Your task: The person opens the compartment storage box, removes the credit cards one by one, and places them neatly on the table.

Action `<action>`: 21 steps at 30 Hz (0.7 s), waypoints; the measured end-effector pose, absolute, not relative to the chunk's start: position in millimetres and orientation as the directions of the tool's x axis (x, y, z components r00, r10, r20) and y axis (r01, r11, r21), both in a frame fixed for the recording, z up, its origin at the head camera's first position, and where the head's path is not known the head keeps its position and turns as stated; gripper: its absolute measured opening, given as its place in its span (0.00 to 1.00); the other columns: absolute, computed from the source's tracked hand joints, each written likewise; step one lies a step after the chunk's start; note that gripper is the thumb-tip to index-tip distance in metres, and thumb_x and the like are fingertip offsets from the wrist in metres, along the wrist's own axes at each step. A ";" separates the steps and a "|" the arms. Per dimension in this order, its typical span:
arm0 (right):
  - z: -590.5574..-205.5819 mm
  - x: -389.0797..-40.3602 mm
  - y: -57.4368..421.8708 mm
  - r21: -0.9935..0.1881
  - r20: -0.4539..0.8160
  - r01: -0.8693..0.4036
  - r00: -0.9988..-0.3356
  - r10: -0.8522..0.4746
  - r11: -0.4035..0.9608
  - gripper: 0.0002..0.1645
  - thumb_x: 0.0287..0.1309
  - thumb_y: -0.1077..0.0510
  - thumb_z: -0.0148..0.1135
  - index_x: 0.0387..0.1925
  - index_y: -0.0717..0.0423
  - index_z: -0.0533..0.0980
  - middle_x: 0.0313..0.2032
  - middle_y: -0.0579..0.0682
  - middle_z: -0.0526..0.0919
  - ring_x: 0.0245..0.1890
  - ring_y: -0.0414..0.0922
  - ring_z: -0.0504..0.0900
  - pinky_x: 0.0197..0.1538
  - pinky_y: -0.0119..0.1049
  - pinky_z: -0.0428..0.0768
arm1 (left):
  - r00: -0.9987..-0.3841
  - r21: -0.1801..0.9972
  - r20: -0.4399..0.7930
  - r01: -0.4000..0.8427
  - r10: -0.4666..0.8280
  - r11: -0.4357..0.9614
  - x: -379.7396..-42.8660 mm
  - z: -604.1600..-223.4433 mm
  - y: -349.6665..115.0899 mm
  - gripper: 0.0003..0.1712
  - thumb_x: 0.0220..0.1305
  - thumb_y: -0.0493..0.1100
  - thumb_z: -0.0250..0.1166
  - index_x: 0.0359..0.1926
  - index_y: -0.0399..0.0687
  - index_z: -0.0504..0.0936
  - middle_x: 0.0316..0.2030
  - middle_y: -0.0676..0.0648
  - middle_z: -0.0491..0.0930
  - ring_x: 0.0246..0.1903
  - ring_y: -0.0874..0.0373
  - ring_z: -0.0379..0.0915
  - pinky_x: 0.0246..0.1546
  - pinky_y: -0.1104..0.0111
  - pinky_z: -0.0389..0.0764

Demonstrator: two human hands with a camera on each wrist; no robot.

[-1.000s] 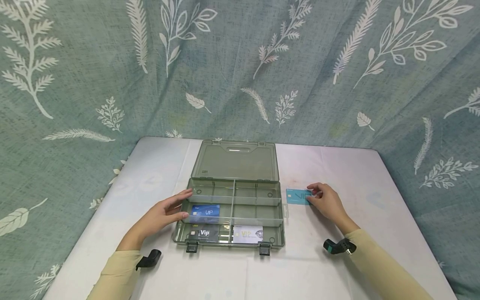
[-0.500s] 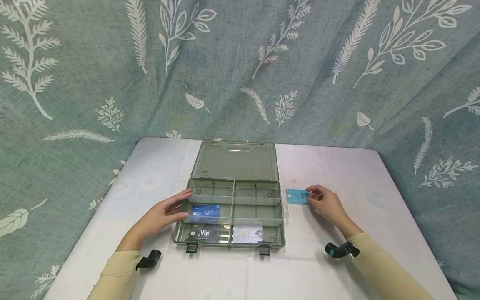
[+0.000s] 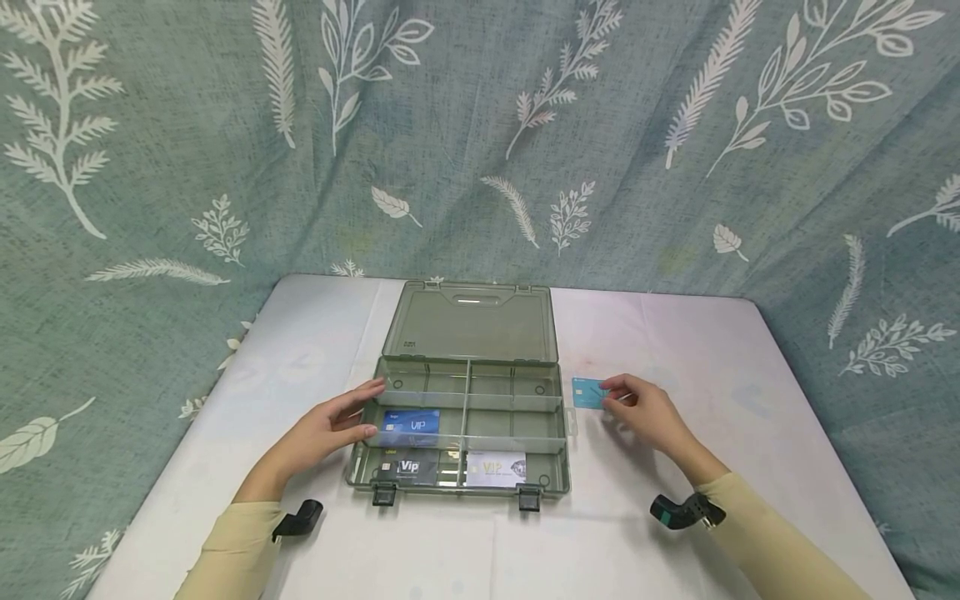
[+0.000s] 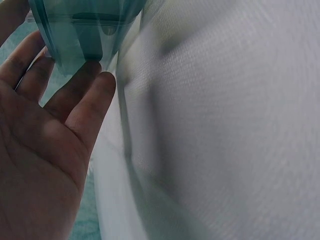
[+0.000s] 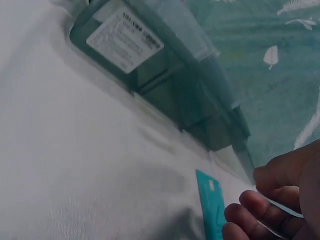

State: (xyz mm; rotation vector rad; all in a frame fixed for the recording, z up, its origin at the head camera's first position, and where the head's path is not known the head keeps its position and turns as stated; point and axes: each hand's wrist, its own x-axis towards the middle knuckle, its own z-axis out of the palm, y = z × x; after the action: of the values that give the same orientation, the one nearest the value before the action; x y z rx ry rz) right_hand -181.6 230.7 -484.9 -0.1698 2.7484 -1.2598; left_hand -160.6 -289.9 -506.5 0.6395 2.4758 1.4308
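Note:
A dark green see-through compartment box (image 3: 513,419) lies with its lid (image 3: 480,321) folded back. My left hand (image 3: 324,435) touches the box's left side, thumb and fingers extended along it. Right of the box, a teal card (image 3: 587,392) lies flat on the table. My right hand (image 3: 647,408) is over the card's right part, covering it, with the fingers loosely bent. In the right wrist view the fingertips (image 5: 232,212) are beside the teal card. In the box, a blue VIP card (image 3: 411,423) lies in the middle left compartment.
A black Vip card (image 3: 408,467) lies in the front left compartment, a white VIP card (image 3: 496,468) in the front right. Two dark latches (image 3: 383,496) hang at the box's front edge. A leaf-patterned curtain (image 3: 465,142) rises behind the white table (image 3: 675,333).
My right hand has shifted left over the teal card and now covers more of it. The card stays in place. My left hand and the box have not moved.

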 end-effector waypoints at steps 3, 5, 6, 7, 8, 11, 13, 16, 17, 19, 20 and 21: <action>-480.1 -177.7 226.7 -0.768 -0.059 -0.072 -0.982 -0.182 0.636 0.17 0.69 0.58 0.64 0.55 0.61 0.80 0.42 0.53 0.84 0.37 0.46 0.84 0.35 0.36 0.82 | -0.883 0.862 0.036 0.265 0.468 0.433 -160.7 -506.8 -289.9 0.38 0.70 0.44 0.67 0.76 0.41 0.64 0.79 0.44 0.53 0.75 0.39 0.51 0.70 0.51 0.62; -477.0 -175.1 223.6 -0.778 -0.067 -0.076 -0.977 -0.202 0.623 0.17 0.70 0.58 0.63 0.56 0.60 0.80 0.42 0.53 0.84 0.38 0.48 0.84 0.36 0.38 0.83 | -0.883 0.862 0.036 0.265 0.469 0.433 -160.7 -507.0 -290.0 0.38 0.70 0.44 0.67 0.76 0.41 0.64 0.79 0.44 0.53 0.75 0.39 0.51 0.70 0.51 0.62; -475.8 -173.7 222.0 -0.787 -0.074 -0.074 -0.974 -0.214 0.612 0.17 0.70 0.57 0.63 0.56 0.61 0.79 0.43 0.53 0.84 0.38 0.49 0.85 0.38 0.39 0.84 | -0.882 0.861 0.037 0.266 0.469 0.433 -160.7 -507.1 -290.0 0.38 0.70 0.44 0.67 0.76 0.41 0.64 0.79 0.44 0.53 0.75 0.39 0.51 0.70 0.51 0.62; -474.1 -172.3 220.4 -0.798 -0.081 -0.075 -0.970 -0.230 0.598 0.18 0.71 0.57 0.62 0.57 0.61 0.79 0.43 0.54 0.85 0.39 0.50 0.85 0.39 0.41 0.85 | -0.883 0.861 0.037 0.266 0.469 0.433 -160.7 -507.1 -290.1 0.38 0.70 0.44 0.67 0.76 0.41 0.64 0.79 0.44 0.53 0.75 0.39 0.51 0.70 0.51 0.62; -472.8 -170.9 218.6 -0.808 -0.090 -0.070 -0.967 -0.240 0.585 0.18 0.71 0.57 0.62 0.57 0.61 0.79 0.43 0.54 0.85 0.39 0.52 0.86 0.40 0.43 0.86 | -0.883 0.861 0.037 0.266 0.468 0.434 -160.6 -507.1 -290.1 0.38 0.70 0.44 0.67 0.76 0.42 0.64 0.79 0.44 0.53 0.75 0.39 0.51 0.70 0.52 0.63; -468.2 -166.5 213.4 -0.829 -0.102 -0.071 -0.956 -0.274 0.555 0.18 0.72 0.56 0.61 0.58 0.62 0.78 0.45 0.57 0.85 0.41 0.53 0.86 0.43 0.48 0.87 | -0.886 0.860 0.035 0.263 0.463 0.437 -160.6 -507.3 -290.1 0.38 0.69 0.45 0.68 0.76 0.43 0.65 0.79 0.45 0.53 0.75 0.40 0.52 0.70 0.60 0.65; -464.7 -163.4 209.5 -0.837 -0.106 -0.075 -0.950 -0.295 0.542 0.19 0.73 0.56 0.61 0.58 0.62 0.78 0.46 0.59 0.85 0.41 0.53 0.86 0.44 0.49 0.87 | -0.887 0.862 0.030 0.257 0.461 0.438 -160.8 -507.7 -289.8 0.39 0.69 0.45 0.68 0.76 0.44 0.65 0.79 0.47 0.53 0.75 0.42 0.52 0.70 0.67 0.65; -459.9 -159.0 203.3 -0.837 -0.106 -0.091 -0.940 -0.323 0.539 0.18 0.73 0.55 0.61 0.57 0.61 0.79 0.45 0.57 0.85 0.41 0.53 0.86 0.44 0.47 0.87 | -0.887 0.861 0.030 0.257 0.460 0.440 -161.0 -508.7 -289.6 0.39 0.69 0.45 0.68 0.76 0.44 0.65 0.79 0.47 0.53 0.75 0.43 0.53 0.69 0.75 0.65; -458.2 -157.6 201.2 -0.838 -0.105 -0.097 -0.937 -0.333 0.537 0.18 0.73 0.54 0.61 0.57 0.60 0.79 0.45 0.57 0.85 0.40 0.54 0.86 0.43 0.47 0.87 | -0.888 0.861 0.028 0.255 0.460 0.440 -160.9 -508.9 -289.7 0.39 0.69 0.46 0.68 0.76 0.44 0.65 0.79 0.48 0.53 0.75 0.44 0.53 0.68 0.76 0.64; -454.9 -154.9 197.3 -0.839 -0.103 -0.108 -0.931 -0.351 0.533 0.18 0.73 0.54 0.61 0.57 0.60 0.80 0.44 0.55 0.85 0.40 0.54 0.86 0.43 0.47 0.87 | -0.887 0.859 0.032 0.260 0.461 0.441 -160.6 -509.0 -289.8 0.39 0.69 0.45 0.68 0.76 0.44 0.65 0.79 0.47 0.53 0.75 0.43 0.53 0.69 0.73 0.65; -453.3 -153.6 195.5 -0.842 -0.104 -0.110 -0.928 -0.359 0.528 0.18 0.73 0.53 0.61 0.56 0.60 0.80 0.43 0.55 0.85 0.40 0.53 0.86 0.43 0.48 0.87 | -0.887 0.860 0.031 0.259 0.460 0.440 -160.5 -508.9 -289.8 0.39 0.69 0.45 0.68 0.76 0.44 0.65 0.79 0.47 0.53 0.75 0.43 0.53 0.69 0.73 0.65; -451.6 -152.4 193.6 -0.846 -0.106 -0.109 -0.925 -0.366 0.523 0.18 0.73 0.53 0.61 0.57 0.60 0.80 0.42 0.55 0.85 0.40 0.54 0.85 0.43 0.49 0.87 | -0.887 0.861 0.032 0.259 0.461 0.439 -160.4 -508.8 -289.8 0.38 0.69 0.45 0.68 0.76 0.44 0.65 0.79 0.47 0.53 0.75 0.43 0.53 0.69 0.73 0.65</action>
State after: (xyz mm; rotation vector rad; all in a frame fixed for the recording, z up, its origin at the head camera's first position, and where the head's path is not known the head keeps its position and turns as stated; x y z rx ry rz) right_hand -152.4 193.6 -451.6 -0.3987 2.4943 -1.3569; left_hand -160.4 -289.8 -508.8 0.6300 2.4822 1.4295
